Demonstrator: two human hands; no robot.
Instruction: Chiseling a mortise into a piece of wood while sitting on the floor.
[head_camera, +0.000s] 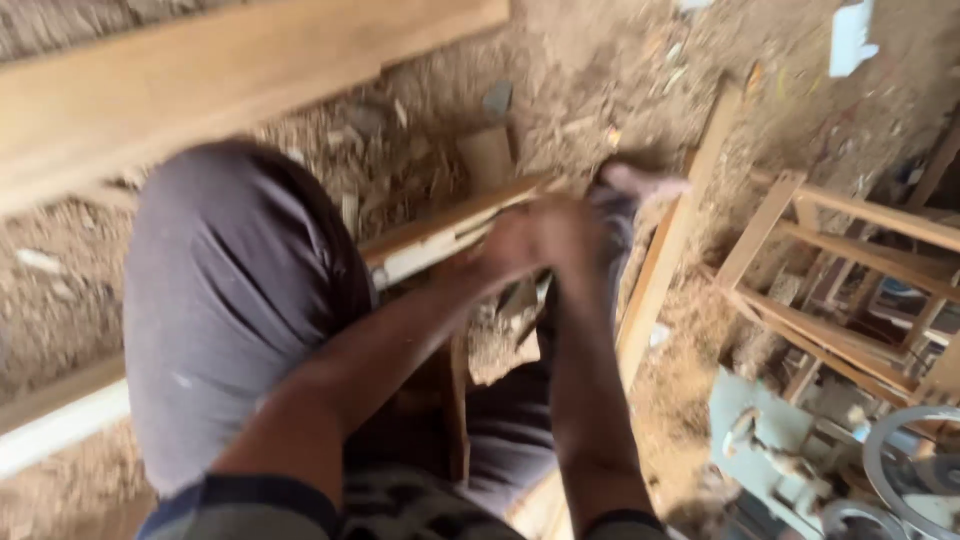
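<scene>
The picture is smeared by motion. My left hand (508, 245) and my right hand (575, 228) meet close together over a long pale wooden strip (440, 235) that runs slantwise across the sawdust floor. Both hands have their fingers curled, but blur hides whether they grip the strip or something small. My knee in grey trousers (235, 300) is bent at the left, and my bare foot (640, 182) rests just beyond the hands next to another wooden batten (665, 250).
A wide plank (200, 80) lies across the top left. An open wooden frame (850, 280) stands at the right, with a pale green machine and wheel (800, 450) below it. Sawdust and wood scraps (600, 70) cover the ground.
</scene>
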